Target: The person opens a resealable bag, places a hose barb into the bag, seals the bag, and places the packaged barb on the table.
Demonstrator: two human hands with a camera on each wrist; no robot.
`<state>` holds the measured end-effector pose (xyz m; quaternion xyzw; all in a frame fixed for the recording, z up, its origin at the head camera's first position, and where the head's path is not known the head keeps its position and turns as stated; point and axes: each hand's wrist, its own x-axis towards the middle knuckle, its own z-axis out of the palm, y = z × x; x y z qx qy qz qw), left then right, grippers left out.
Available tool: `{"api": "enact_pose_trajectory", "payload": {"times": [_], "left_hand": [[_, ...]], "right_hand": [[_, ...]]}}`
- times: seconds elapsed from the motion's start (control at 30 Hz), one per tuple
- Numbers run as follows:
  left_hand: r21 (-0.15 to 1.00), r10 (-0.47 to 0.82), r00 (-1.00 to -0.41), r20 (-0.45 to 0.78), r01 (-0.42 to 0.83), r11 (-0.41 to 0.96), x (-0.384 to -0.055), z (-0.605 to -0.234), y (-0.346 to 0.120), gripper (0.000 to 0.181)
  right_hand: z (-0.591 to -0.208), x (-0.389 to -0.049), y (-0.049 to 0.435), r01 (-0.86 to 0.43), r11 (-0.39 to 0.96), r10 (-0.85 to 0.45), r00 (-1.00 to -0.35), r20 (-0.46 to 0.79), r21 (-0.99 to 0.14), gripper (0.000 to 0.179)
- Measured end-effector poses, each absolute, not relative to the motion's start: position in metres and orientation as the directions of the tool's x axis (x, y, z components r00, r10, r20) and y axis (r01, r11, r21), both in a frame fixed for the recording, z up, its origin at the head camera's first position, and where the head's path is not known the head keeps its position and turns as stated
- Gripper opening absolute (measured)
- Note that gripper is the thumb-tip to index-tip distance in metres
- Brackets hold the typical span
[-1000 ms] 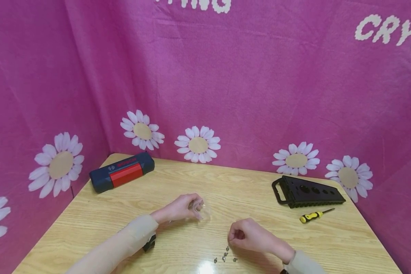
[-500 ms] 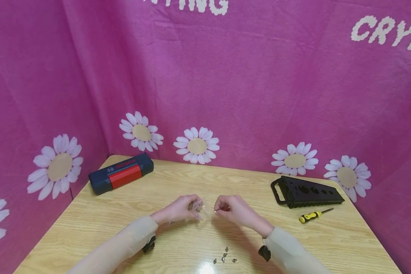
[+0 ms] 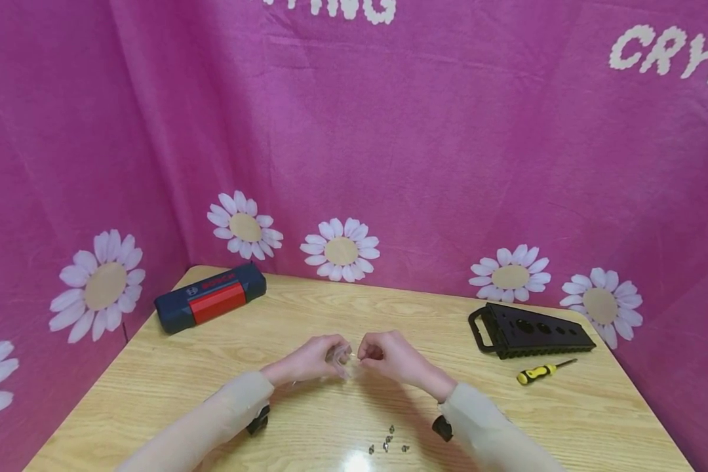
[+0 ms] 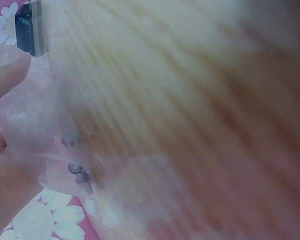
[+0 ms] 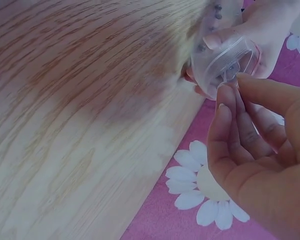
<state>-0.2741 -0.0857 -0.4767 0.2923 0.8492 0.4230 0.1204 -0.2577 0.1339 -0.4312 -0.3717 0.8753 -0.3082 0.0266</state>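
My left hand grips a clear plastic zip bag by its side, with its mouth spread open toward the right. Through the film in the left wrist view, a few small metal screws show inside. The thumb and index fingertip of my right hand are pinched together right at the bag's mouth. Between them is a small shiny screw, mostly hidden by the fingertips. Several more small screws lie loose on the table near its front, below my right hand.
On the wooden table, a dark blue and red Bosch case lies at the back left. A black slotted holder with a handle is at the back right, and a yellow-and-black screwdriver lies before it. Pink cloth hangs behind.
My right hand has risen from beside the loose screws and moved up and left to the bag's mouth, carrying a small screw. The left hand and bag have stayed nearly still.
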Motion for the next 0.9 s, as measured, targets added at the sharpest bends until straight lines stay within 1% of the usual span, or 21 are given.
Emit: {"api": "enact_pose_trajectory", "payload": {"times": [0.27, 0.5, 0.6, 0.73, 0.9], "left_hand": [[0.81, 0.583, -0.812, 0.011, 0.349, 0.471, -0.274, -0.476, -0.085, 0.032], [0.782, 0.584, -0.81, 0.05, 0.396, 0.482, -0.274, -0.477, -0.085, 0.032], [0.783, 0.592, -0.804, 0.056, 0.404, 0.473, -0.274, -0.477, -0.085, 0.031], [0.791, 0.597, -0.8, 0.058, 0.402, 0.461, -0.274, -0.477, -0.085, 0.031], [0.801, 0.597, -0.801, 0.056, 0.393, 0.453, -0.273, -0.476, -0.085, 0.034]], "right_hand": [[-0.432, -0.242, 0.152, -0.608, 0.53, -0.682, -0.72, 0.129, -0.591, 0.005], [-0.441, -0.222, 0.174, -0.621, 0.51, -0.715, -0.69, 0.107, -0.595, 0.008], [-0.446, -0.215, 0.182, -0.6, 0.503, -0.72, -0.689, 0.083, -0.622, 0.008], [-0.453, -0.207, 0.188, -0.584, 0.474, -0.739, -0.671, 0.063, -0.659, 0.009], [-0.458, -0.202, 0.19, -0.622, 0.417, -0.773, -0.626, 0.101, -0.663, 0.011]]}}
